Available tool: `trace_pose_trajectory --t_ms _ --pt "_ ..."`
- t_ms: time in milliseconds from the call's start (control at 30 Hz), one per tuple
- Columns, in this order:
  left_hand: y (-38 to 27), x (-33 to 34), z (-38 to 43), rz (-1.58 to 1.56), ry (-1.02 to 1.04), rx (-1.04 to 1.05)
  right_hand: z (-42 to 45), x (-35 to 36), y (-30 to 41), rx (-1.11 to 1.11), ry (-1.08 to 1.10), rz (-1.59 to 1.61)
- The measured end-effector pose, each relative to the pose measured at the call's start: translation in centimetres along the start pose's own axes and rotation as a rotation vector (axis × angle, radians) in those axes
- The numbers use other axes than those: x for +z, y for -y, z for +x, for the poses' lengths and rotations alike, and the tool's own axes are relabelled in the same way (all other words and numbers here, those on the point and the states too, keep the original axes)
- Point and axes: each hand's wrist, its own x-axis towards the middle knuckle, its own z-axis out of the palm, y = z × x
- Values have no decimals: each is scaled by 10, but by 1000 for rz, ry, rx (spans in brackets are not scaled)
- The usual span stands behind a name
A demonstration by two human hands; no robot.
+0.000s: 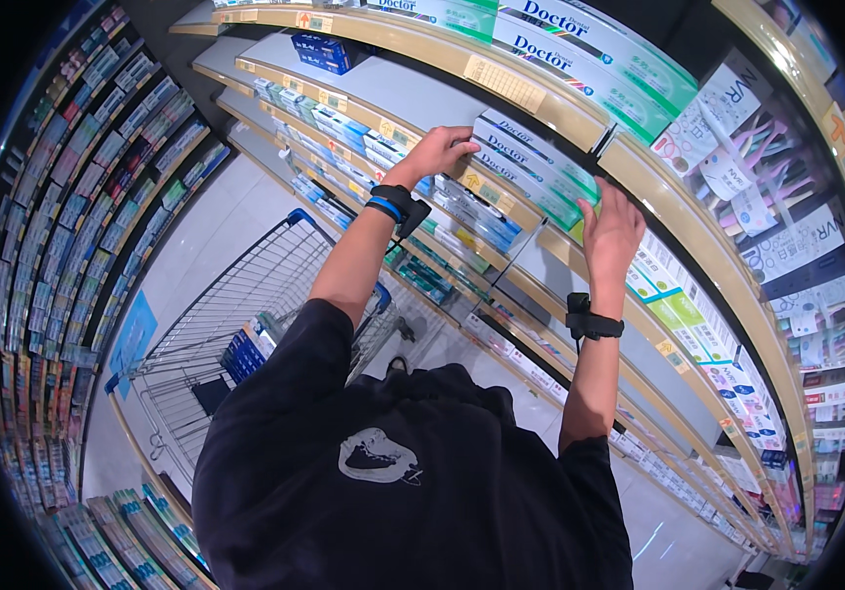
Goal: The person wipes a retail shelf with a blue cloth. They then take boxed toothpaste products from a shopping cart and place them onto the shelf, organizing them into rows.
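Several white and green toothpaste boxes (533, 166) lie stacked on a middle shelf of a store rack. At the stack's left end is my left hand (438, 153), its thumb and fingertips against the box ends. My right hand (612, 225) rests at the stack's right end with the fingers spread, fingertips partly beyond the green ends. The two hands frame the stack between them. Larger toothpaste boxes (577, 55) of similar colours stand on the shelf above. Small dark blue boxes (321, 53) sit further left on the same level as the stack.
A wire shopping cart (238, 273) with blue corners stands at the left, holding blue boxes (247, 354). White and lime-green boxes (680, 313) fill the shelf right of my right hand. Shelf edges (422, 37) jut out above and below the hands. Packed racks (98, 184) line the far left.
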Motion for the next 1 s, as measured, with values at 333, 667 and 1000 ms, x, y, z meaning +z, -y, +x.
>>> trace_pose_trajectory --t_ms 333,667,1000 --pt "-1 14 -14 217 -133 152 -7 -4 10 -13 -27 6" --pt "35 26 -208 -194 -651 -285 -103 16 65 161 224 826" --pt "91 0 -458 -76 -716 -1070 -143 85 220 124 692 1380"
